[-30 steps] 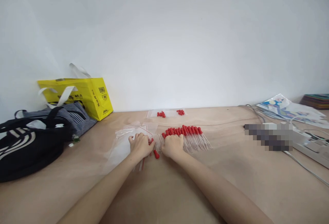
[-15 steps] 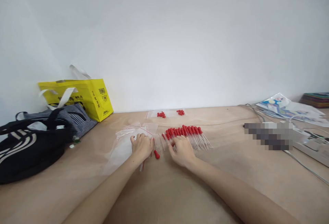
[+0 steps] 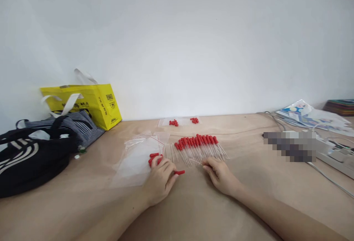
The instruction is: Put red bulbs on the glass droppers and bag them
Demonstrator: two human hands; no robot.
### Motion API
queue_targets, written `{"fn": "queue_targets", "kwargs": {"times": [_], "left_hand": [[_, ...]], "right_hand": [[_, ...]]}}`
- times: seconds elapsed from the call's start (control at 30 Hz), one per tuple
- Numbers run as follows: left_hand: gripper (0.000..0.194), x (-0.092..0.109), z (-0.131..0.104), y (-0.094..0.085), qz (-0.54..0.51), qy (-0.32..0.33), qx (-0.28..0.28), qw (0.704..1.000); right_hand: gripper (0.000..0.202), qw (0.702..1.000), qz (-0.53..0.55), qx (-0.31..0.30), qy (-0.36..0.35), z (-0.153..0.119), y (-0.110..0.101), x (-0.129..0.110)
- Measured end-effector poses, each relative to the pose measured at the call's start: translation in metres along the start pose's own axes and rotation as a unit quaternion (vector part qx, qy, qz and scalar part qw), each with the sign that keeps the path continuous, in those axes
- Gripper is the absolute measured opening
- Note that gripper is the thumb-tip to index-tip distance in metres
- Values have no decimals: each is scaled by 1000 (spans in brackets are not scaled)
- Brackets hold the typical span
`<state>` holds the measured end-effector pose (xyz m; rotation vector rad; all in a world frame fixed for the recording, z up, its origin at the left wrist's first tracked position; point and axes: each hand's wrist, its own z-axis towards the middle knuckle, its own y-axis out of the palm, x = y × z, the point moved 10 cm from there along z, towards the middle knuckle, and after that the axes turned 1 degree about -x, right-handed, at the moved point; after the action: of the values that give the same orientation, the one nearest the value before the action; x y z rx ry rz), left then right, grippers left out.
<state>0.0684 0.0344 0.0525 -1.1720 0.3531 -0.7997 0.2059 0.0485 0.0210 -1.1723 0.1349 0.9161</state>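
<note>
My left hand [image 3: 162,180] is closed on a red rubber dropper bulb [image 3: 180,172], which sticks out from the thumb and fingers. Loose red bulbs [image 3: 154,155] lie just beyond its fingertips, partly hidden by the hand. Between the fingers of my right hand [image 3: 219,174] is a thin glass dropper tube [image 3: 195,161], pointing left. Beyond both hands lies a row of droppers [image 3: 200,141] with red bulbs fitted on their far ends. To the left of that row are bare glass tubes [image 3: 170,152].
Flat clear plastic bags [image 3: 135,163] lie left of the tubes. Another clear bag [image 3: 182,122] with red bulbs lies near the wall. A yellow bag [image 3: 107,104], striped bag [image 3: 88,130] and black bag [image 3: 47,163] stand at left. At right are a power strip [image 3: 336,165] and papers [image 3: 309,117].
My left hand has come nearer and taken hold of a red bulb. The right hand has drawn back right from the row with a glass tube.
</note>
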Motion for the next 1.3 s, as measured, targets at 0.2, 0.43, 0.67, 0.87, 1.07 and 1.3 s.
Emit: {"fn": "queue_targets", "kwargs": {"times": [0.2,0.43,0.67,0.87,1.07,1.3], "left_hand": [[12,-6,-1,1,-20,-21,34,999],[12,-9,-4,3,-31,-45,50,997],[20,-6,-2,-4,-4,-49,61,997],[19,-4,-3,-5,-14,-49,66,997],[14,-9,-4,-2,-27,-60,87,994],[17,-6,-5,-1,-48,-56,82,994]], "right_hand": [[19,998,-42,-28,-39,-3,11,-21],[18,997,-52,-21,-53,-3,11,-28],[15,999,-43,15,-26,-5,6,-23],[19,997,-58,-9,-45,-4,12,-31],[37,993,-85,-20,-74,-4,17,-40],[30,989,-113,-13,-92,-5,21,-46]]}}
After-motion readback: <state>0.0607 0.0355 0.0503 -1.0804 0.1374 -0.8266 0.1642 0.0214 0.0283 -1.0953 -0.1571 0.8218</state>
